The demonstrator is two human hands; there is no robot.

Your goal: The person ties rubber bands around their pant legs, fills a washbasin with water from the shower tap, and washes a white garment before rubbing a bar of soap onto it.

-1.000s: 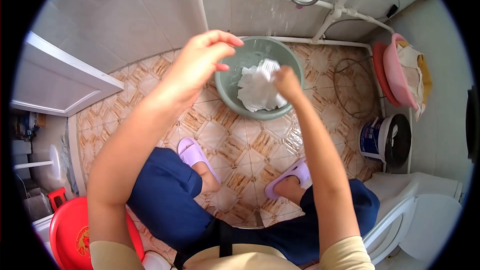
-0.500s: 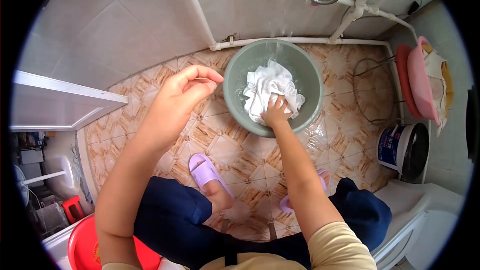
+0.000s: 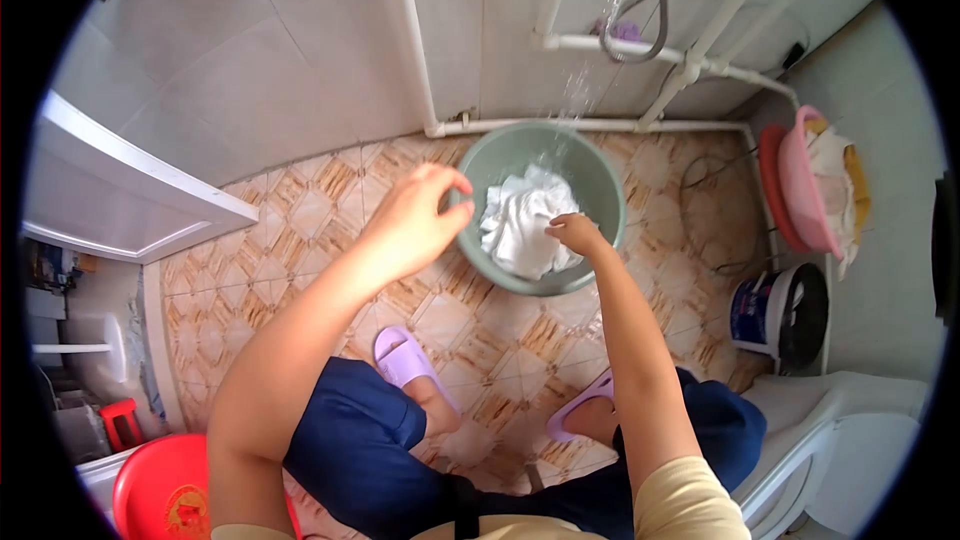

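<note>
A green basin (image 3: pixel 610 195) stands on the tiled floor, with a crumpled wet white cloth (image 3: pixel 525 225) inside and water falling into it from above. My right hand (image 3: pixel 577 233) is over the right side of the cloth, its fingers closed on a bit of the fabric. Beside the basin's left rim is my left hand (image 3: pixel 425 210), raised, thumb and index finger curved but apart, holding nothing.
White pipes (image 3: pixel 550 125) run along the wall behind the basin. A metal hose (image 3: pixel 665 0) hangs above. On the right are a pink basin (image 3: pixel 805 180) with cloths and a bucket (image 3: pixel 780 315). A red basin (image 3: pixel 165 490) lies lower left; a toilet (image 3: pixel 850 440) lower right.
My right hand has gone from spread fingers pressed on the cloth to a pinch at its right side. My left hand has lowered towards the basin's rim, and its thumb and finger have parted.
</note>
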